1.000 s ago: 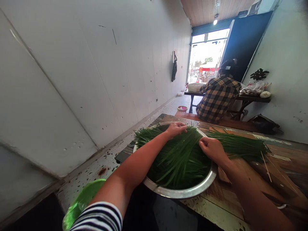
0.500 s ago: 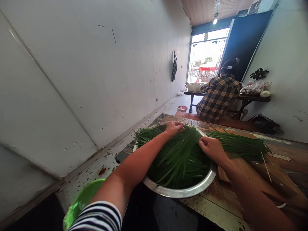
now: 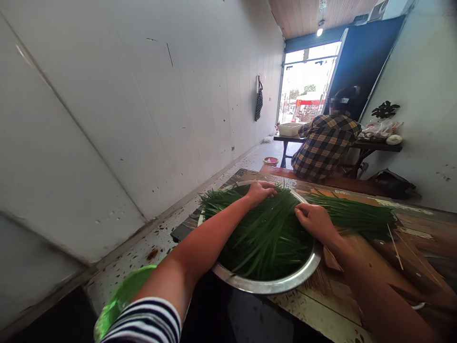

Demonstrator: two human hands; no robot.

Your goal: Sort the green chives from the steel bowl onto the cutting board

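Observation:
A wide metal basin [image 3: 271, 285] stands on a worn wooden table [image 3: 360, 286] and is heaped with long green chive leaves [image 3: 264, 238]. My left hand [image 3: 260, 190] lies on the far side of the heap, fingers curled over the leaves. At the basin's right rim my right hand [image 3: 314, 220] is closed on a bunch of the leaves. That bunch [image 3: 357, 216] stretches to the right across the table.
A person in a plaid shirt [image 3: 324, 145] sits on a bench with their back to me at a far table holding a white bowl [image 3: 288, 129] and bags. A green plastic thing [image 3: 121, 297] sits at lower left. Thin sticks [image 3: 394, 245] lie on the table's right side.
My left hand shifted slightly on the far leaves. My right hand has hardly moved. The seated person has turned their head a little.

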